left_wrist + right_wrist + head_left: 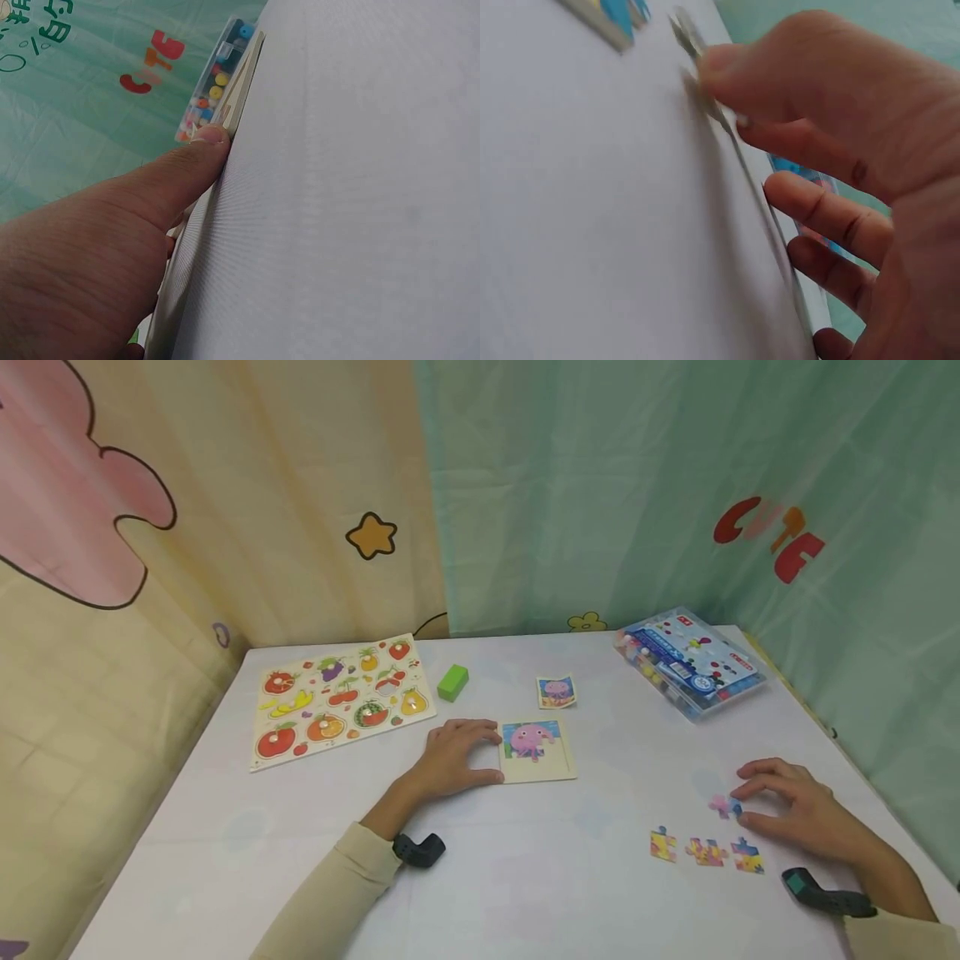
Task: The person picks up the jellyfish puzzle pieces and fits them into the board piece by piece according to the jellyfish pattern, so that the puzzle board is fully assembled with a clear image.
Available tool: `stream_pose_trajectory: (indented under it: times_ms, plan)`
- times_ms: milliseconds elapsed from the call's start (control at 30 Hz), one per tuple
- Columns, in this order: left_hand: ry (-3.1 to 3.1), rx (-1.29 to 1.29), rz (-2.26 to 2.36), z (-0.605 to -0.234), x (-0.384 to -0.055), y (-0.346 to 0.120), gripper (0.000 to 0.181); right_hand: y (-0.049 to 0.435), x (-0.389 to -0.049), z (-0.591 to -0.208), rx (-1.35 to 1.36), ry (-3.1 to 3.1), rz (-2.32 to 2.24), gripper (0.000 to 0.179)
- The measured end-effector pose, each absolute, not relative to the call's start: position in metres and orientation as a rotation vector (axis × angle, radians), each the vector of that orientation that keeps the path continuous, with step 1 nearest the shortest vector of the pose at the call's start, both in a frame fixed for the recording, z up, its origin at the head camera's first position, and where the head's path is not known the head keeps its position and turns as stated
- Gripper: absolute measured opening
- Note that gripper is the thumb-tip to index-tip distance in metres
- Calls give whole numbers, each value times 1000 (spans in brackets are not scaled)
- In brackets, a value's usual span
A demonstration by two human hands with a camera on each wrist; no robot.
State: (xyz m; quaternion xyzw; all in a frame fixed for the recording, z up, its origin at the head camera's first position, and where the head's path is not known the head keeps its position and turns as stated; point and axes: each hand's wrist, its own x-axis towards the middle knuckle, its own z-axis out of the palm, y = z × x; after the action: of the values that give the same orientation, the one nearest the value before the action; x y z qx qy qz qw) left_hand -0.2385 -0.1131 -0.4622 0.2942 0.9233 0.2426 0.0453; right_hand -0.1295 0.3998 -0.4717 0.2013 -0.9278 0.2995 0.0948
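A small square jigsaw board [562, 767] lies mid-table, its pink octopus picture partly filled in with pieces. My left hand [453, 760] holds it at the left side, with the thumb [206, 139] at the near corner and the fingers by the far one. Over on the right, my right hand [802, 806] pinches a pink and blue puzzle piece [723, 807] between thumb and forefinger. In the right wrist view this piece [684, 36] shows edge-on, close over the table. Below it lie a yellow piece [663, 845], a pink-yellow piece [707, 852] and a blue-yellow piece [747, 856].
Behind the board lies a small octopus picture card [557, 692]. A green block [453, 682] and a fruit peg puzzle [300, 731] are at the back left. A clear case of colourful beads [690, 662] sits at the back right, near the curtain [540, 510].
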Motion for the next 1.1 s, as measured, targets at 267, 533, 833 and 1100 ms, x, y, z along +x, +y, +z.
stream_pose_trajectory:
  times_ms: [267, 533, 833, 1100]
  plan:
    - [2820, 897, 738, -466, -239, -115, 56, 361, -160, -456, 807, -2623, 1025, 41]
    - [2815, 890, 764, -469, -239, -115, 56, 271, -215, -423, 794, -2727, 1072, 21]
    - [2796, 934, 772, -471, -242, -110, 56, 202, -244, -439, 942, -2864, 964, 21]
    - [2813, 911, 747, -464, -240, -114, 56, 193, -245, -448, 936, -2852, 942, 18]
